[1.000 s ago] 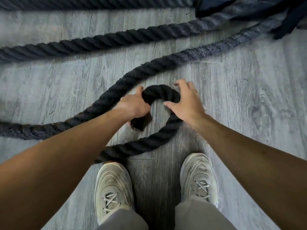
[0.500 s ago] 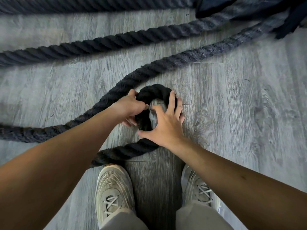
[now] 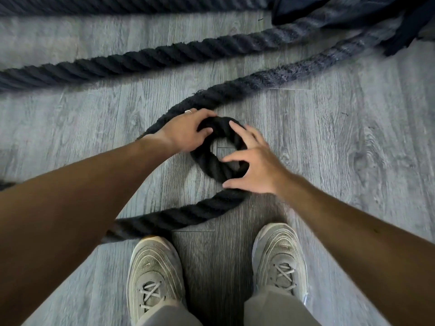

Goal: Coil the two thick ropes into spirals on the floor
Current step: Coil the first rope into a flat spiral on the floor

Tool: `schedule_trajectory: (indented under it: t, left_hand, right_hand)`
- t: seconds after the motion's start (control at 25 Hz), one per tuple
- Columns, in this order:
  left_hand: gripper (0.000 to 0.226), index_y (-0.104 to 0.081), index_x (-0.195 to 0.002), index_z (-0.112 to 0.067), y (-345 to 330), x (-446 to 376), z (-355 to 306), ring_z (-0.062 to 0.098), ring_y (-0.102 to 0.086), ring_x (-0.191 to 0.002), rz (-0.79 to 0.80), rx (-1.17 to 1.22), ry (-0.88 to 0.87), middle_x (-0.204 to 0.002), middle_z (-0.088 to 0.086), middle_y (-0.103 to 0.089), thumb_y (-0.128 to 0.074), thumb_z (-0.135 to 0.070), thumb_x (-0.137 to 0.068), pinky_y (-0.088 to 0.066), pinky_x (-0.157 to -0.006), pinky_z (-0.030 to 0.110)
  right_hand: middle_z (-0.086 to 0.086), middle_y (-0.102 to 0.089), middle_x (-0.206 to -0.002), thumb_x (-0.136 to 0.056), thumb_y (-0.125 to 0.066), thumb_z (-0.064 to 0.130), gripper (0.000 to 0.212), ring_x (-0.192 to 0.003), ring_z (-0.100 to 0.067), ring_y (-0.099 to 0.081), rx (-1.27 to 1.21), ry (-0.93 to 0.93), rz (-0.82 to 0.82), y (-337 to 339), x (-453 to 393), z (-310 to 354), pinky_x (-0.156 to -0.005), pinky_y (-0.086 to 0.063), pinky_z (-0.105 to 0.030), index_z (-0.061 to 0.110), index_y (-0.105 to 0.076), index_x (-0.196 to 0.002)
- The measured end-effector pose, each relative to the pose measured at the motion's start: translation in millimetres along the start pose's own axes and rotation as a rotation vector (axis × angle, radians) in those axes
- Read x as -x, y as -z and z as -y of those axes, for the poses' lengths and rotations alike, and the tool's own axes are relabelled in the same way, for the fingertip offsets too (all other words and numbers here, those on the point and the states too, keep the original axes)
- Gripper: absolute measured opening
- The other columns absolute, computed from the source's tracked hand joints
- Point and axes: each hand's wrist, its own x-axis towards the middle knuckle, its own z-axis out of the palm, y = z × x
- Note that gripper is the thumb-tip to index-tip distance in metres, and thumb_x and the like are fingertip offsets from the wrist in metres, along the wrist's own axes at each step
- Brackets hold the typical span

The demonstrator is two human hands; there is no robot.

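Observation:
A thick black rope (image 3: 211, 167) is curled into one small tight ring on the grey wooden floor, just ahead of my feet. Its tail runs from under the ring to the lower left and disappears beneath my left arm. A longer stretch (image 3: 294, 74) sweeps from the upper right round the ring's left side. My left hand (image 3: 183, 130) grips the ring's top-left, thumb on the inner side and fingers over the top. My right hand (image 3: 261, 168) presses on the ring's right side with spread, straight fingers. A second thick rope (image 3: 164, 57) lies straight across the floor behind.
Another length of rope (image 3: 117, 5) runs along the top edge. Dark fabric (image 3: 329, 8) covers the rope ends at the top right. My two grey shoes (image 3: 155, 274) (image 3: 280, 260) stand just below the ring. Bare floorboards (image 3: 353, 149) lie to the right.
The loose bend of rope has been drawn into a closed small ring. My left hand moved up to the ring's top-left; my right hand slid to its right side and spread flat.

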Motion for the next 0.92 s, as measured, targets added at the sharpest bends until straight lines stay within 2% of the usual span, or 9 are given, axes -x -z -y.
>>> schedule_trajectory:
  t: [0.12,0.2,0.28,0.36,0.44,0.52,0.6,0.8,0.92]
  left_hand:
    - [0.050,-0.045,-0.140,-0.019,-2,21,9,0.020,-0.067,-0.103,-0.086,0.149,0.204,-0.119,0.001,-0.060,-0.064,-0.035,-0.096,-0.052,-0.090,0.030]
    - [0.047,-0.045,-0.129,-0.020,-15,43,12,0.020,-0.074,-0.079,-0.079,0.397,0.348,-0.112,0.002,-0.066,-0.071,-0.033,-0.092,-0.062,-0.074,0.036]
    - [0.046,-0.040,-0.125,-0.027,-29,55,9,0.025,-0.075,-0.069,-0.152,0.460,0.392,-0.105,0.011,-0.070,-0.071,-0.033,-0.091,-0.063,-0.071,0.043]
    - [0.059,-0.029,-0.139,-0.045,-36,55,7,0.031,-0.074,-0.072,-0.196,0.341,0.374,-0.113,0.020,-0.065,-0.066,-0.038,-0.093,-0.061,-0.080,0.046]
    - [0.072,-0.013,-0.149,-0.060,-35,52,0,0.037,-0.071,-0.087,-0.153,0.186,0.371,-0.134,0.029,-0.051,-0.058,-0.040,-0.097,-0.054,-0.095,0.045]
    - [0.068,-0.015,-0.155,-0.053,-32,52,-8,0.039,-0.065,-0.107,-0.117,0.063,0.376,-0.145,0.027,-0.043,-0.053,-0.039,-0.100,-0.047,-0.103,0.044]
    - [0.066,-0.021,-0.156,-0.044,-34,54,-10,0.038,-0.061,-0.115,-0.123,0.029,0.367,-0.140,0.021,-0.049,-0.053,-0.036,-0.100,-0.045,-0.103,0.043]
    - [0.059,-0.027,-0.134,-0.030,-38,81,5,0.031,-0.074,-0.070,-0.068,0.404,0.506,-0.097,0.014,-0.073,-0.068,-0.036,-0.091,-0.063,-0.068,0.047]
    - [0.071,-0.033,-0.132,-0.020,-18,65,7,0.036,-0.066,-0.101,-0.041,0.028,0.465,-0.118,0.016,-0.061,-0.073,-0.053,-0.083,-0.055,-0.088,0.050]
  right_hand:
    - [0.020,-0.010,-0.161,-0.052,-0.093,0.049,0.075,-0.147,-0.026,-0.019,-0.029,-0.168,0.011,41,-11,-15,-0.112,-0.025,-0.061,0.045,-0.057,-0.118]
    - [0.011,-0.037,-0.148,-0.045,-0.094,0.053,0.089,-0.127,-0.024,-0.047,-0.095,-0.262,-0.023,54,-13,-20,-0.104,-0.041,-0.056,0.044,-0.051,-0.122]
    - [0.008,-0.054,-0.129,-0.044,-0.095,0.050,0.091,-0.105,-0.016,-0.058,-0.184,-0.380,-0.058,52,-6,-20,-0.096,-0.050,-0.048,0.040,-0.053,-0.124]
    - [0.002,-0.052,-0.134,-0.051,-0.096,0.039,0.097,-0.113,-0.019,-0.055,-0.385,-0.578,-0.172,29,11,-17,-0.100,-0.047,-0.046,0.037,-0.047,-0.134]
    - [-0.003,-0.042,-0.143,-0.064,-0.089,0.045,0.097,-0.128,-0.026,-0.047,-0.612,-0.751,-0.279,-10,33,0,-0.103,-0.044,-0.048,0.037,-0.034,-0.143]
    - [-0.006,-0.029,-0.152,-0.071,-0.071,0.068,0.103,-0.139,-0.034,-0.033,-0.634,-0.860,-0.314,-45,41,27,-0.108,-0.039,-0.052,0.035,-0.018,-0.152]
    - [-0.013,-0.021,-0.148,-0.079,-0.061,0.071,0.103,-0.139,-0.037,-0.025,-0.537,-0.924,-0.363,-55,30,39,-0.108,-0.036,-0.049,0.026,-0.010,-0.157]
    - [0.000,-0.032,-0.130,-0.080,-0.063,0.064,0.076,-0.128,-0.026,-0.036,-0.362,-0.632,-0.391,-31,2,20,-0.105,-0.041,-0.053,0.035,-0.034,-0.144]
    - [0.006,-0.032,-0.119,-0.075,-0.066,0.059,0.075,-0.119,-0.020,-0.041,-0.325,-0.549,-0.383,-21,-13,9,-0.102,-0.045,-0.049,0.038,-0.040,-0.141]
